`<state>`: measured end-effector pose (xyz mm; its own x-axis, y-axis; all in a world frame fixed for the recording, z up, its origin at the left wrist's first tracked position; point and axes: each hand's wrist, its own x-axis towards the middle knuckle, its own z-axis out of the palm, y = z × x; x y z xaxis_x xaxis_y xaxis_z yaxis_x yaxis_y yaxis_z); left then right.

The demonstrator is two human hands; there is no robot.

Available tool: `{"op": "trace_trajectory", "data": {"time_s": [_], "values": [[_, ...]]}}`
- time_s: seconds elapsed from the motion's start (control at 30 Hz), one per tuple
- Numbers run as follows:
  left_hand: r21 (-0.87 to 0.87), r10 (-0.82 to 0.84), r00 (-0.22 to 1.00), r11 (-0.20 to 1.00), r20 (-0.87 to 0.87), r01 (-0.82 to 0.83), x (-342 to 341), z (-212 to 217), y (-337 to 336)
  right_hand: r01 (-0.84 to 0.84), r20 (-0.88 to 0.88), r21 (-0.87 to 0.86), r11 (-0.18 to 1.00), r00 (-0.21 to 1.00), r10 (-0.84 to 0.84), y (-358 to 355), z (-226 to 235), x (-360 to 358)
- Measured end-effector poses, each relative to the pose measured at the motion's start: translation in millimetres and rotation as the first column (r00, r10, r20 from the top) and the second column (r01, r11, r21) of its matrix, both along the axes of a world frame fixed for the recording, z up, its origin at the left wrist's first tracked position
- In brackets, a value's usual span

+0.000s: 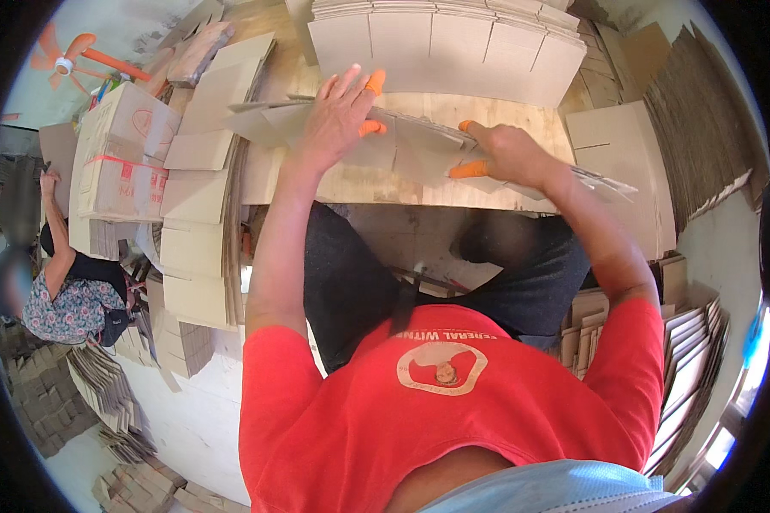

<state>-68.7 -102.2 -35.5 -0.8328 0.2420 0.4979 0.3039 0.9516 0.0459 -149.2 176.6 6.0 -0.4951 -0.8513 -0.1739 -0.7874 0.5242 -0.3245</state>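
Observation:
Several flat brown cardboard pieces (419, 156), scored and slotted, stand on edge at a slant across the near part of the wooden table (509, 120). My left hand (338, 115) lies over their upper edge at the left, its fingers stretched and apart. Orange finger covers sit on its thumb and index finger. Toward the right end, my right hand (515, 156) grips the cardboard pieces, with an orange-covered thumb on the near face and the covered index finger at the upper edge.
A stack of slotted cardboard (453, 47) stands at the table's far side. Cardboard piles (192, 205) and a taped carton (124, 154) line the left; more sheets (624, 162) lean at the right. Another person (73, 286) works at far left, near an orange fan (63, 64).

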Motion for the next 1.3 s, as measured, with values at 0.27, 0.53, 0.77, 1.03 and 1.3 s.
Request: {"op": "trace_trajectory", "data": {"time_s": [0.27,0.53,0.77,1.03,1.3], "values": [[-0.037,-0.129,0.915,0.987,0.382,0.154,-3.8,35.7,-10.0,-0.092,-0.213,-0.135,0.987,0.975,0.061,4.6,-12.6,-36.0],[-0.191,0.214,0.919,0.939,-0.330,-0.287,135.8,101.5,-4.3,-0.276,-0.873,-0.385,0.881,0.419,-0.250,20.0,92.4,50.6],[-0.235,0.673,0.655,0.613,-0.345,-0.754,196.6,3.0,-115.1,0.044,-0.800,-0.365,0.930,0.495,-0.338,109.1,24.6,26.1],[-0.326,0.840,0.543,0.521,0.029,-0.789,203.1,-51.5,-157.9,0.642,-0.687,-0.295,0.708,0.372,-0.624,281.0,-92.0,-12.1],[-0.138,0.625,0.774,0.762,-0.103,-0.633,120.2,-36.2,-86.1,0.945,-0.630,-0.168,0.282,0.117,-0.768,342.3,-95.5,-39.6]]}}
